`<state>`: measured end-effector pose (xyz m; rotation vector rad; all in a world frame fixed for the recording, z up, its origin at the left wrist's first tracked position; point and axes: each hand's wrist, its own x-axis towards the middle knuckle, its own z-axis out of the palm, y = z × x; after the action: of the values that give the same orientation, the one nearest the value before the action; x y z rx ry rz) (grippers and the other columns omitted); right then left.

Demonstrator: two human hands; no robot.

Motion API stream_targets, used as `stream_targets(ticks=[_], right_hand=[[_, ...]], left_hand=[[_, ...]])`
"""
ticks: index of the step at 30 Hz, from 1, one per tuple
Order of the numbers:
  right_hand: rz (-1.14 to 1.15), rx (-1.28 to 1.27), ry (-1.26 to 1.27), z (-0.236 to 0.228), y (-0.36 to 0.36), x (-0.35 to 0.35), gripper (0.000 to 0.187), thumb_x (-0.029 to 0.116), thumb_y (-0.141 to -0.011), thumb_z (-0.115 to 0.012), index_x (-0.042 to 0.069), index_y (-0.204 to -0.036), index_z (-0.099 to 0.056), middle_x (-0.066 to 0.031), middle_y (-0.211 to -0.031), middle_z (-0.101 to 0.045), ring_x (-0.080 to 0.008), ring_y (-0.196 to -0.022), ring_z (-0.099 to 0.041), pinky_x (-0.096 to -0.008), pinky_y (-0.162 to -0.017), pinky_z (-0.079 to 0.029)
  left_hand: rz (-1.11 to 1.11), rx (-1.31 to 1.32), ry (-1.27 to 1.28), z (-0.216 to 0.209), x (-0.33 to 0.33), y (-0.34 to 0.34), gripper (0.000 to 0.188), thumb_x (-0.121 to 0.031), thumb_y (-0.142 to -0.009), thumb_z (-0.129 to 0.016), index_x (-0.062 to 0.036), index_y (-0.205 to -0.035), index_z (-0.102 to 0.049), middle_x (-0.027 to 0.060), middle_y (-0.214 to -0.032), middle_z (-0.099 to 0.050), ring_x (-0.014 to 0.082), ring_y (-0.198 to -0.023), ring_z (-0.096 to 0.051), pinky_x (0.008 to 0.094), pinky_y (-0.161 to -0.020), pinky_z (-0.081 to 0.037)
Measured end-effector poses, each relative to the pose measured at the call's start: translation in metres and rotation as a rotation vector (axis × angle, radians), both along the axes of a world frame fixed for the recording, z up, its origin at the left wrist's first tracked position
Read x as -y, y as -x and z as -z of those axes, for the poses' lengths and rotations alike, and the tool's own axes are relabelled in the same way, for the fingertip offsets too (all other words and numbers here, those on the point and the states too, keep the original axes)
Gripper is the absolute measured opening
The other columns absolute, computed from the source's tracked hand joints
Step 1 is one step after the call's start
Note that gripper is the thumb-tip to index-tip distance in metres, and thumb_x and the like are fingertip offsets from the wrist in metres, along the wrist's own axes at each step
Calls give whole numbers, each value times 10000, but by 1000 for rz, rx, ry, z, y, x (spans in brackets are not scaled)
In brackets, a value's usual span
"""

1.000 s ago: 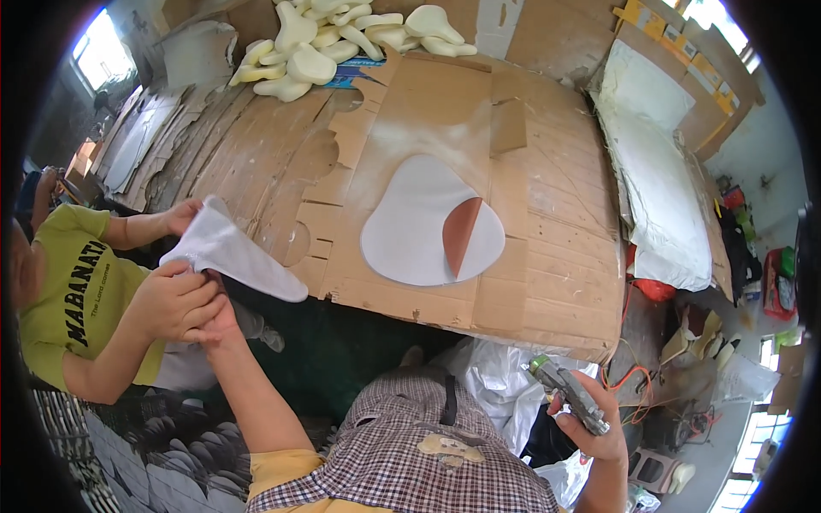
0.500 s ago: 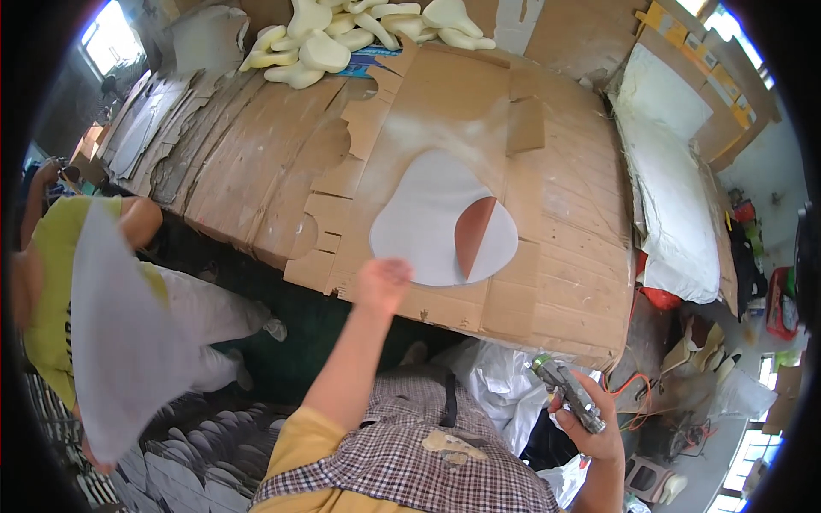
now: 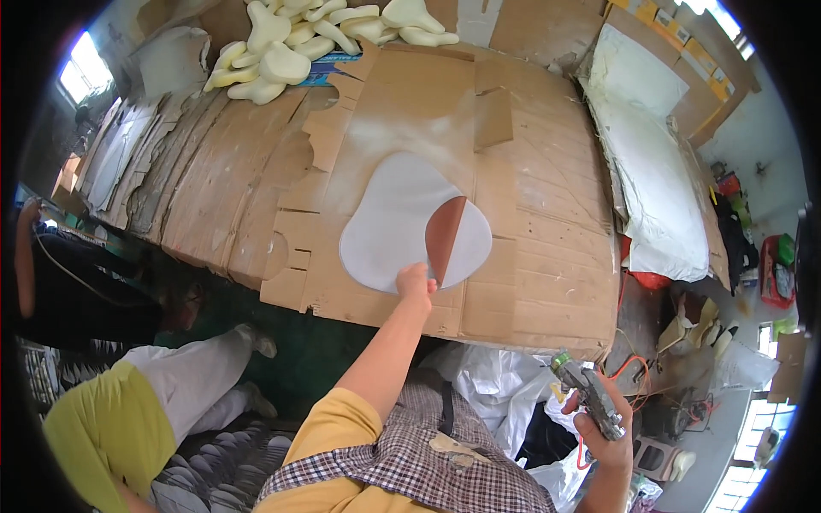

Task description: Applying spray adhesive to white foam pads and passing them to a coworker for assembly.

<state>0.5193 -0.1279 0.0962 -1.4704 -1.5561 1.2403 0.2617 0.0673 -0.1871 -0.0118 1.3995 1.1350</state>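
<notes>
A grey, rounded sheet [image 3: 385, 214] lies flat on the cardboard-covered table, wide at the front and narrower at the back. On its right half, a red-brown flap [image 3: 444, 235] is folded over with a straight edge. My left hand [image 3: 415, 282] is at the sheet's front edge, beside the flap's lower tip, fingers curled together. What they pinch, if anything, is too small to make out. Low on the right, off the table's front edge, my right hand [image 3: 611, 419] is wrapped round a metal spray gun [image 3: 590, 398] with a green part at its top end.
Cream foam pieces [image 3: 282, 60] are heaped at the table's back left. A white-covered board [image 3: 650, 162] leans along the right side. A co-worker in a yellow-green shirt [image 3: 111, 427] bends at the lower left, beside stacked grey pieces [image 3: 222, 466]. An orange hose [image 3: 637, 368] hangs at right.
My left hand has moved right along the sheet's front edge to the flap's lower tip. The co-worker has bent down, and the grey sheet seen before them is gone from view.
</notes>
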Motion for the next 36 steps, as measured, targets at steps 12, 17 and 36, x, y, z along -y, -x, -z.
stream_targets(ticks=[12,17,36], right_hand=[[59,16,-27,-3,7,-3,527,68,-808,-697,-40,-1282,-493,-77,-877,-630,-145,-804,-605,-284,-746,-489],[156,8,40,-9,-12,8,548,80,-784,-733,-49,-1265,-506,-66,-856,-633,-131,-791,-603,-268,-741,-483],[-75,-177,132,-19,3,21,501,-6,-766,-706,-76,-1226,-521,-73,-845,-638,-133,-771,-620,-272,-704,-501]], left_hand=[[510,137,-237,-16,28,-3,397,-247,-845,-654,-40,-1165,-544,99,-941,-615,213,-744,-619,337,-660,-521],[440,-6,-230,-8,74,63,289,-228,-867,-608,-48,-1088,-562,56,-841,-605,159,-680,-604,282,-602,-499],[-215,-135,-156,-8,155,197,271,-170,-869,-561,-79,-1125,-555,60,-805,-623,200,-679,-619,325,-617,-508]])
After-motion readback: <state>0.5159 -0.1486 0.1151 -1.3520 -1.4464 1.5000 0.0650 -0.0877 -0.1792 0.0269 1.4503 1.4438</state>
